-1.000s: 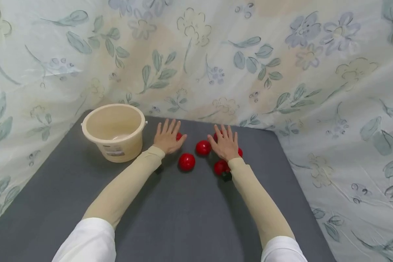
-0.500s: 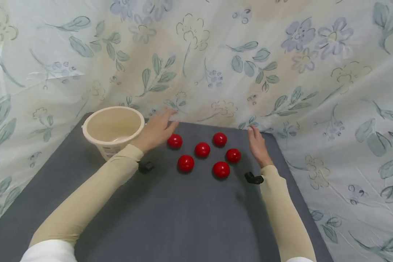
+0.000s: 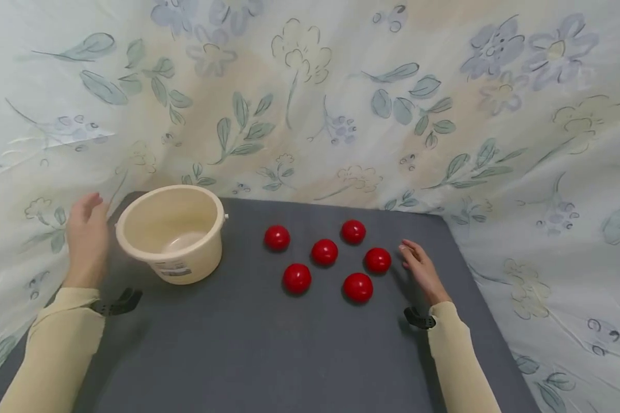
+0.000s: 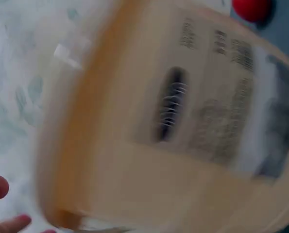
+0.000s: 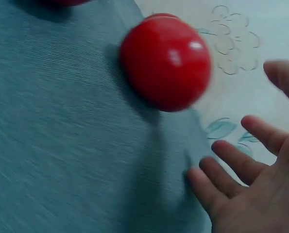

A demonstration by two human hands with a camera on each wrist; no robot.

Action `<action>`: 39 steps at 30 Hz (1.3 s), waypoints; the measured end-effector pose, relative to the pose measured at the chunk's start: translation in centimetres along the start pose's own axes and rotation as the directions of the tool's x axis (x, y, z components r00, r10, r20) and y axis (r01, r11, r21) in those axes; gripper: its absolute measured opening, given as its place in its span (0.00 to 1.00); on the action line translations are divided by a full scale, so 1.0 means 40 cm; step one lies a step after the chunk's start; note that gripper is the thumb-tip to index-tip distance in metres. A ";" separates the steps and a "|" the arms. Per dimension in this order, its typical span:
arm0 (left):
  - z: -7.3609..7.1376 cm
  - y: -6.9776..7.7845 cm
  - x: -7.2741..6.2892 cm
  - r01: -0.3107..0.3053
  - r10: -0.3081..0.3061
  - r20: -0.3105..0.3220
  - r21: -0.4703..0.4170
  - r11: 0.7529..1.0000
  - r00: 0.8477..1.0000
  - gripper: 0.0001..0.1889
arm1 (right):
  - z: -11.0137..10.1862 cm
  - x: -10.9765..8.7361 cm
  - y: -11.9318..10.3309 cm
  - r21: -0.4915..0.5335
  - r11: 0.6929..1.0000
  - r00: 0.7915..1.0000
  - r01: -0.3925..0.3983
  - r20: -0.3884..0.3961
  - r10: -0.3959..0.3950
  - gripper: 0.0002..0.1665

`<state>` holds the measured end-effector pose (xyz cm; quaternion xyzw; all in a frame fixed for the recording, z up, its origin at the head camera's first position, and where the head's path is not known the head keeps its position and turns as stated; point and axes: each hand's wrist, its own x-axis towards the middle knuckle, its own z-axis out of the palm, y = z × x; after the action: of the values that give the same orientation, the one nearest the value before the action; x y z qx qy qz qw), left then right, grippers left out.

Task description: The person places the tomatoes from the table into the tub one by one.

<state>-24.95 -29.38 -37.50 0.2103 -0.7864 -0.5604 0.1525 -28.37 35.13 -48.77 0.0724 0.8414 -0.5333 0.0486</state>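
My left hand (image 3: 86,238) is loose and holds nothing, just left of the bucket (image 3: 171,232). My right hand (image 3: 422,269) is loose too, just right of six red balls (image 3: 324,252) on the gray mat (image 3: 268,344).

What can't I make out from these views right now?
- Label on the bucket: too small in the head view, motion-blurred in the left wrist view.
- Left hand: only fingertips show at the left wrist frame's edge.
- Other red balls: the right wrist view shows one whole, one clipped at the top edge.
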 end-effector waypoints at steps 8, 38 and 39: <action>0.034 -0.080 -0.036 0.129 -0.094 0.110 -0.381 0.915 0.989 0.30 | 0.038 -0.023 0.014 -0.035 0.999 0.998 0.040 0.049 -0.039 0.49; 0.109 -0.100 -0.024 0.072 -0.074 -0.007 -0.152 0.986 0.997 0.26 | 0.105 -0.029 0.005 -0.160 0.983 0.994 0.087 0.086 -0.074 0.38; 0.111 -0.099 -0.025 0.072 -0.075 -0.008 -0.153 0.986 0.997 0.26 | 0.101 -0.027 0.006 -0.150 0.985 0.996 0.080 0.058 -0.072 0.39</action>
<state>-25.57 -26.39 -42.69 0.2308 -0.7318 -0.6228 0.1529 -27.27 31.51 -50.53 0.0225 0.8802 -0.4708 0.0557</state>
